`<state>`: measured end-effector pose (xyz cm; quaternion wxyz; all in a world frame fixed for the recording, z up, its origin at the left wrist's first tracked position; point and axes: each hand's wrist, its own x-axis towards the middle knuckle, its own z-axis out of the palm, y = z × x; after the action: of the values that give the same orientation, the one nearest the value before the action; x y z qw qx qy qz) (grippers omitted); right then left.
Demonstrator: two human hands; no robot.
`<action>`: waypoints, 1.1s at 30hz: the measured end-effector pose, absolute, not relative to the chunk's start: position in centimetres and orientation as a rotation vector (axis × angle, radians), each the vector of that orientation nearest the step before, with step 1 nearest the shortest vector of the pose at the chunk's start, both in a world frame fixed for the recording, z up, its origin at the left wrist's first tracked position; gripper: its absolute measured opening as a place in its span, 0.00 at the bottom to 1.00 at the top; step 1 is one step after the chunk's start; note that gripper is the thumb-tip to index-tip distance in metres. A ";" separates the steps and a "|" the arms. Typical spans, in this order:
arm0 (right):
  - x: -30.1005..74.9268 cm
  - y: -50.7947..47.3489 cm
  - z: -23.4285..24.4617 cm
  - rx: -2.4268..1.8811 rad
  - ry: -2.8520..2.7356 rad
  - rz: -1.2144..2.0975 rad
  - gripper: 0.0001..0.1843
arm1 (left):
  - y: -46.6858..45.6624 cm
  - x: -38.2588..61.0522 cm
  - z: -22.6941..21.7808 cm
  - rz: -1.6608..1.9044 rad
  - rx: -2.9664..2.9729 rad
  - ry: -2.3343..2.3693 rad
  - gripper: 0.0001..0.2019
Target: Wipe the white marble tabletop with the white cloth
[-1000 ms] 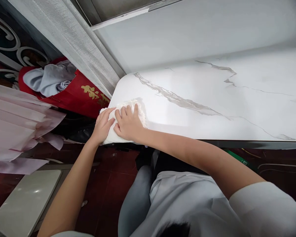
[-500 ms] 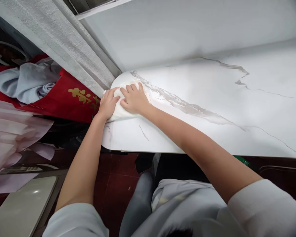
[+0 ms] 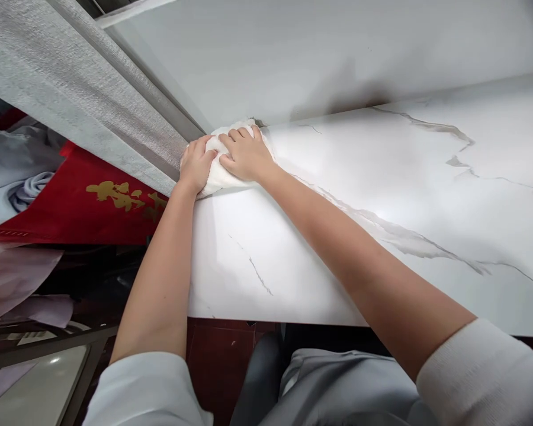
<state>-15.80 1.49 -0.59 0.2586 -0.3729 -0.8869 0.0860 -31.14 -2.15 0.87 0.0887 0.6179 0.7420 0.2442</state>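
A bunched white cloth lies at the far left corner of a white marble-patterned table, against the wall and beside the grey curtain. My left hand grips the cloth's left side, its thumb toward the other hand. On the cloth's right part my right hand presses down, fingers bent into the fabric. Both hands hold the cloth against the tabletop. Its underside is hidden.
A grey curtain hangs along the table's left end. Left of it are a red bag with gold lettering, grey-blue cloth and sheer pink fabric. A pale wall panel rises behind the table.
Both hands have pushed the cloth farther back into the corner against the wall. The camera view has shifted, and more of the table's front shows below my hands.
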 end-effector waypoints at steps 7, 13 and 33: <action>-17.7 7.4 -3.3 -0.885 -2.261 0.236 0.51 | 0.7 -30.7 1.1 0.617 1.850 2.243 0.28; -17.6 9.1 -3.5 -0.915 -2.275 0.185 0.47 | 2.0 -30.2 1.4 0.654 1.787 2.263 0.23; -11.2 -1.5 -0.4 -1.085 -2.491 0.178 0.30 | -5.0 -26.4 0.9 0.712 1.909 2.175 0.23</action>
<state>-11.15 -1.51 -0.40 0.2080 -0.3898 -0.8948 0.0638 -26.42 -4.95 0.94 0.0805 0.6384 0.7275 0.2380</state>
